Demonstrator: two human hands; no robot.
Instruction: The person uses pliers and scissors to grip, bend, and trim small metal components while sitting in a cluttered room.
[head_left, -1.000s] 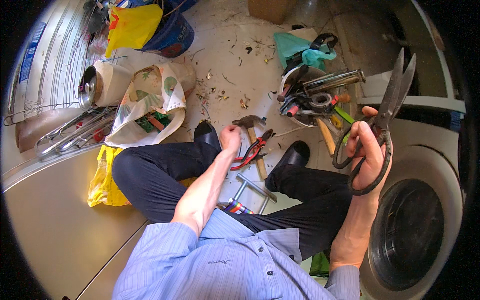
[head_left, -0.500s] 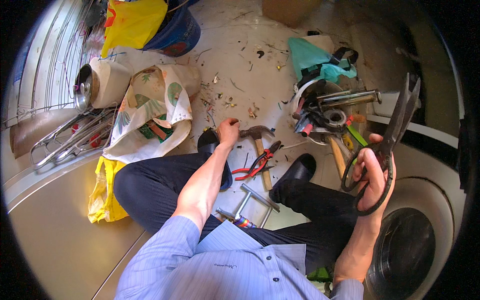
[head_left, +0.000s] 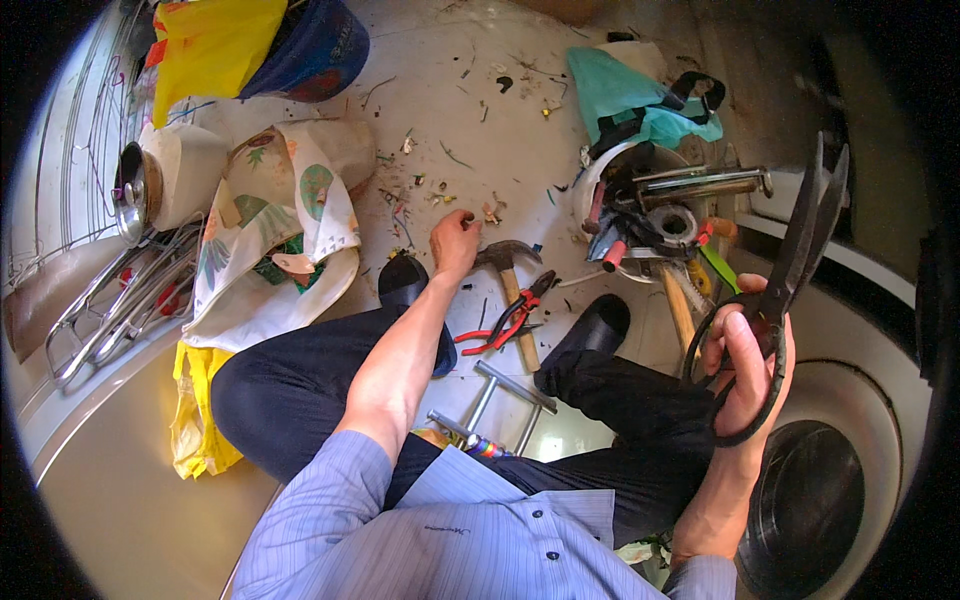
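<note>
Large dark scissors (head_left: 788,272) are in my right hand (head_left: 750,365), raised at the right; its fingers are wrapped around the looped handles and the blades point up and slightly apart. My left hand (head_left: 455,243) reaches down to the floor with its fingers curled together. Whatever its fingertips may hold is too small or hidden to tell. Just right of it lies a claw hammer (head_left: 508,262) with a wooden handle. Red-handled pliers (head_left: 515,318) rest across that handle. Scraps (head_left: 492,212) of wire and small bits are strewn beyond my left hand.
A white bucket (head_left: 580,200) crammed with tools stands at the right, beside a teal bag (head_left: 605,90). At the left are a patterned cloth bag (head_left: 325,195), a metal rack (head_left: 115,300) and a yellow bag (head_left: 195,420). A metal frame (head_left: 480,405) lies between my legs.
My left hand has shifted slightly forward over the floor, its fingers still curled. My right hand keeps the scissors raised. The whole view has turned a little.
</note>
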